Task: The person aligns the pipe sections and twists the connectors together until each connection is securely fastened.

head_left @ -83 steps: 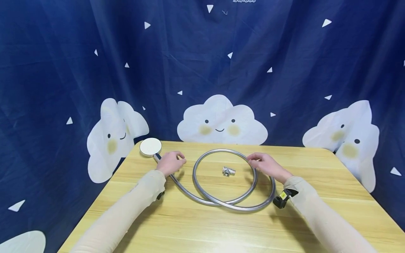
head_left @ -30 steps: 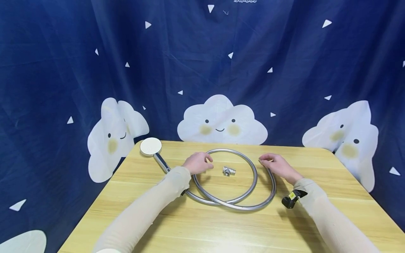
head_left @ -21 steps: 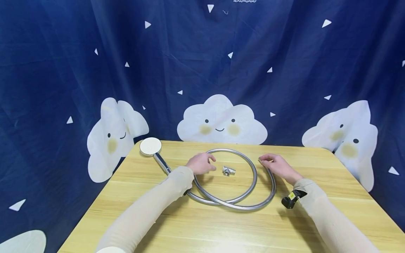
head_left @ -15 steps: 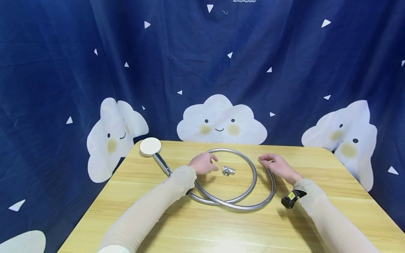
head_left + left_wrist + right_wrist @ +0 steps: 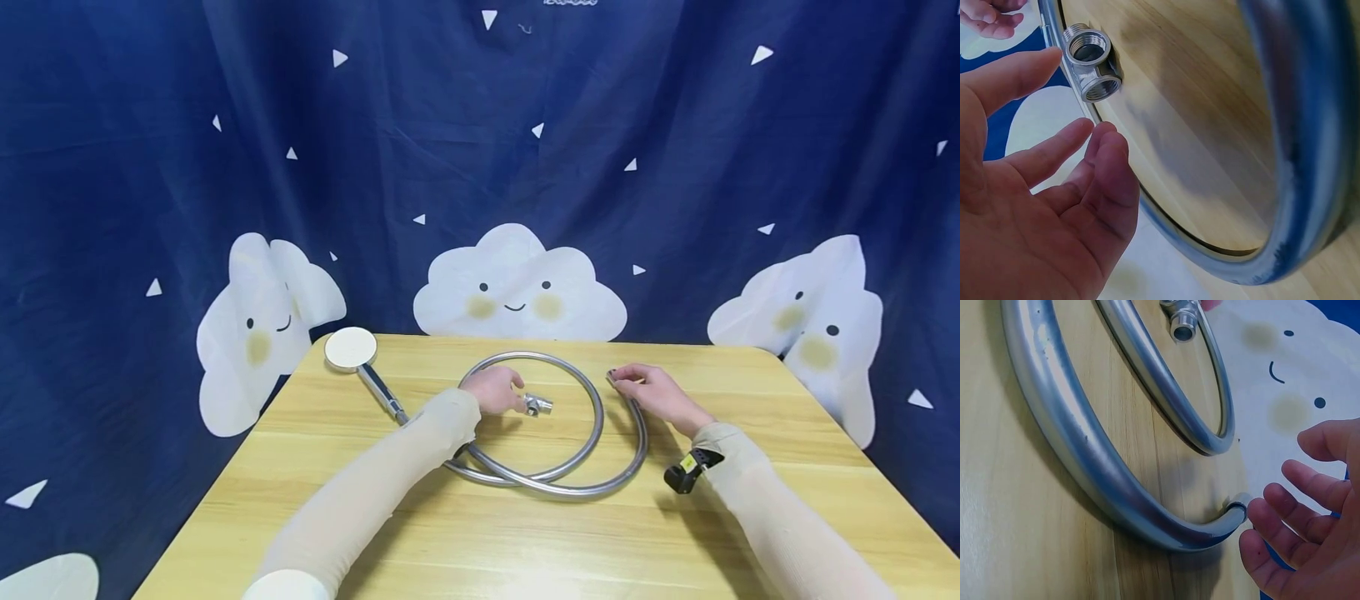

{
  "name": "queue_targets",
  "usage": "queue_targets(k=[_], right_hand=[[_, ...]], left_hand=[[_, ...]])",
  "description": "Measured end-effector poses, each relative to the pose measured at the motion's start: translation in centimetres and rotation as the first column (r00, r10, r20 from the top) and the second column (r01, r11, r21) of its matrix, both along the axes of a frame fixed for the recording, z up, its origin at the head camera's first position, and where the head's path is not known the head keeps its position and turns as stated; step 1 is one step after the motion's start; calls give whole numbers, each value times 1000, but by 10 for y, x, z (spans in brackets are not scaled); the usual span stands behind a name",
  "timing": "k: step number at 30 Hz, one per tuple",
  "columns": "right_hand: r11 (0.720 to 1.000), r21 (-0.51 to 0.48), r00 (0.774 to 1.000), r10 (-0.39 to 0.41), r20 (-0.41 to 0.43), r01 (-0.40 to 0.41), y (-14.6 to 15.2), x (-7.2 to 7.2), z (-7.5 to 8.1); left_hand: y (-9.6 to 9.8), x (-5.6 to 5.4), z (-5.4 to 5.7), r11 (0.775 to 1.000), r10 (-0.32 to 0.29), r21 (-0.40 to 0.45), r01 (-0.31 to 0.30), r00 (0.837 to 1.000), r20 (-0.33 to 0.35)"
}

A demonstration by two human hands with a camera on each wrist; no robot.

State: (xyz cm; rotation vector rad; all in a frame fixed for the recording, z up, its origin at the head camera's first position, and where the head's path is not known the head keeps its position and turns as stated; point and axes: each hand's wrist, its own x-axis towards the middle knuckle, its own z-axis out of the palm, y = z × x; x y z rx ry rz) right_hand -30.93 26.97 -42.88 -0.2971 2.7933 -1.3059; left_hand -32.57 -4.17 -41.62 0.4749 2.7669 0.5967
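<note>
While the nearest curve is formed by the hose (image 5: 573,492), the metal fitting (image 5: 537,405) is ringed by its loop, set at about four o'clock from the parted fingers of the left hand (image 5: 492,390), the closer one; the fitting's long axis is aimed roughly nine-to-three. Contact cannot be told. Farther off, the hose end (image 5: 611,377) is found at ten o'clock from the right hand (image 5: 657,395), its fingers likewise parted.
</note>
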Motion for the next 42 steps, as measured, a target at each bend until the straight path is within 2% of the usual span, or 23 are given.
queue_targets(k=[4, 14, 32, 42], right_hand=[[1000, 10, 1000, 1, -18, 0, 1, 0, 0], [999, 28, 1000, -16, -2, 16, 4, -1, 0], [1000, 21, 1000, -23, 12, 23, 5, -2, -1], [999, 28, 999, -32, 22, 32, 8, -4, -3]], left_hand=[[3, -1, 1, 1000, -9, 8, 9, 1000, 18], [10, -2, -1, 999, -33, -41, 34, 999, 6], [18, -7, -7, 994, -39, -101, 36, 999, -32], [19, -8, -5, 994, -42, -105, 39, 999, -33]])
